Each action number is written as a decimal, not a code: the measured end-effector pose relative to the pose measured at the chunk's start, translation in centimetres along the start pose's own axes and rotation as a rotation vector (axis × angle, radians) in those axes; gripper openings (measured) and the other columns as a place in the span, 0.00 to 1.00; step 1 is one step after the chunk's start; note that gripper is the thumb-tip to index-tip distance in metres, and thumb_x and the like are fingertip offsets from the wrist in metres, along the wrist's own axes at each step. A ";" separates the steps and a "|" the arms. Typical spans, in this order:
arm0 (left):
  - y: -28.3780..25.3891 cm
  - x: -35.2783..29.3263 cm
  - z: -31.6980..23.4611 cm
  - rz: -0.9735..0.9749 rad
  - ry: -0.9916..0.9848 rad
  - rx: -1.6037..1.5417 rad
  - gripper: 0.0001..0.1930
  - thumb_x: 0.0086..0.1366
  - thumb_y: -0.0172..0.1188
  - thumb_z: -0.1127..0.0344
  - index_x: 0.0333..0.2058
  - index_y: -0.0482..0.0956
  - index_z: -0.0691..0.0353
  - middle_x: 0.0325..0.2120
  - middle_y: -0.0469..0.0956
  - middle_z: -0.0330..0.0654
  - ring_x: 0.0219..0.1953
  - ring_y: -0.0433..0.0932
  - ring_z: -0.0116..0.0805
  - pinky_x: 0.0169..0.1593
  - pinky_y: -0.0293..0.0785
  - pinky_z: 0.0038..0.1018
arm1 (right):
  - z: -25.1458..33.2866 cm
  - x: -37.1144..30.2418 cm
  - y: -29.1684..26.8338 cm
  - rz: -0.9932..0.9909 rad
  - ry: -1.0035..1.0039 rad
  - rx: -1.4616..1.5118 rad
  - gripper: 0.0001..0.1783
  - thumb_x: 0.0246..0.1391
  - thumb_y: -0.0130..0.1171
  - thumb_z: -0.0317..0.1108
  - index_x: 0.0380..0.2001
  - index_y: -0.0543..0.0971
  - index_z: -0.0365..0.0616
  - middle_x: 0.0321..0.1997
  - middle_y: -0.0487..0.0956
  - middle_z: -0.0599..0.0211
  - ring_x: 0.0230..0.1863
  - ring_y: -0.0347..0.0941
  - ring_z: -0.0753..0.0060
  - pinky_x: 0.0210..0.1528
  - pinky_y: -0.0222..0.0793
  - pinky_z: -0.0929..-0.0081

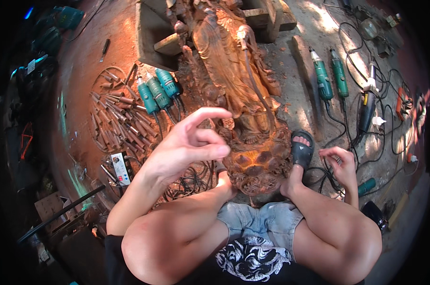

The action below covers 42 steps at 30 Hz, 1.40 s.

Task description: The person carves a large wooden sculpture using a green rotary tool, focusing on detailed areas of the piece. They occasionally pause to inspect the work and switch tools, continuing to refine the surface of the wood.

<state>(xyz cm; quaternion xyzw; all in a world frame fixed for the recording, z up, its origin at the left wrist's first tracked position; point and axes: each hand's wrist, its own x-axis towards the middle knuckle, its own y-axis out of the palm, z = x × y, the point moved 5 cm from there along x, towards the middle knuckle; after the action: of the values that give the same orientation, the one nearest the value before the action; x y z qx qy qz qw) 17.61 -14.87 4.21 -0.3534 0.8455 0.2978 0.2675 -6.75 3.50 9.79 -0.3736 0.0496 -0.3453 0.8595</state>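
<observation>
A carved wooden statue of a robed figure (219, 61) lies between my legs, its ornate rounded base (257, 183) nearest me. My left hand (191, 140) hovers over the statue's lower left side, index finger and thumb curved apart with nothing between them. Whether its fingertips touch the wood I cannot tell. Off to the right, beyond my knee, hangs my right hand (341, 164), fingers loosely bent and apart, with nothing visible in it. Dark cables lie near that hand, and a sandalled foot (302, 149) is to its left.
Many chisels (122, 118) lie piled on the left beside several green power tools (158, 90). Two green die grinders (322, 76) and a black corded tool (367, 111) lie on the right among tangled cables. A white control box (121, 168) sits left. Wooden supports (272, 21) stand around the statue's far end.
</observation>
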 end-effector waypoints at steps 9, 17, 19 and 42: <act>0.0 -11.0 5.2 -0.434 0.026 0.419 0.27 0.62 0.65 0.75 0.61 0.79 0.67 0.49 0.84 0.50 0.55 0.82 0.46 0.60 0.76 0.36 | 0.1 0.6 -0.2 0.001 0.127 0.213 0.20 0.50 0.63 0.25 0.49 0.79 0.35 0.50 0.83 0.59 0.50 0.81 0.66 0.54 0.77 0.72; 5.8 -15.4 -2.3 -0.215 0.022 0.904 0.20 0.67 0.65 0.69 0.57 0.81 0.68 0.41 0.85 0.52 0.46 0.85 0.46 0.52 0.79 0.35 | 0.4 0.9 0.6 -0.034 0.354 0.347 0.22 0.51 0.64 0.23 0.52 0.78 0.35 0.52 0.83 0.58 0.52 0.81 0.65 0.57 0.76 0.70; 0.7 -16.8 4.5 -0.194 -0.079 0.816 0.17 0.68 0.65 0.65 0.53 0.82 0.67 0.39 0.86 0.49 0.44 0.85 0.42 0.50 0.80 0.34 | 0.7 0.6 0.2 -0.064 0.466 0.372 0.22 0.52 0.64 0.22 0.53 0.78 0.35 0.53 0.83 0.58 0.53 0.81 0.65 0.57 0.76 0.70; -35.3 12.3 9.0 -1.467 -0.150 0.946 0.39 0.72 0.49 0.36 0.57 0.72 0.75 0.52 0.81 0.61 0.59 0.78 0.57 0.57 0.79 0.54 | 3.4 -13.5 -3.3 -0.689 1.364 0.332 0.28 0.55 0.66 0.16 0.61 0.77 0.33 0.60 0.83 0.56 0.60 0.80 0.64 0.65 0.74 0.66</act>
<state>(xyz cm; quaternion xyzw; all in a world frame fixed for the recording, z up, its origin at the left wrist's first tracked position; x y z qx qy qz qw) 39.00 -34.22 -21.19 -0.6397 0.4199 -0.3088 0.5648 -17.58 12.53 12.13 0.0601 0.3957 -0.7490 0.5281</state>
